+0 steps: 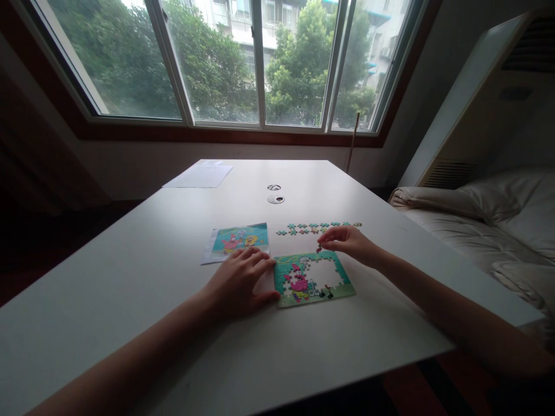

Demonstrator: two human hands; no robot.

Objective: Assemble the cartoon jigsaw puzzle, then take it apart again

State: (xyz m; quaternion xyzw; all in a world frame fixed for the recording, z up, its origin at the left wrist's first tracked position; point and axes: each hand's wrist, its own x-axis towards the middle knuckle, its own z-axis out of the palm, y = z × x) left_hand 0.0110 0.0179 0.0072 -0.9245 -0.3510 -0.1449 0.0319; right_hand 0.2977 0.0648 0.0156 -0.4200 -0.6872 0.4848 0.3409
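I'm pinching a small piece (319, 248) in my right hand (352, 242) at the far edge of the puzzle (299, 283), my spread left hand (248, 278) seemingly bracing its left side against sliding, while loose pieces (314, 230) are lying in rows beyond, probably for easy choosing.

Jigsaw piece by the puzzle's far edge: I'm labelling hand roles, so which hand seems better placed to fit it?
Probably the right hand: it pinches the jigsaw piece close to the gap, while the left hand is spread along the puzzle's left side.
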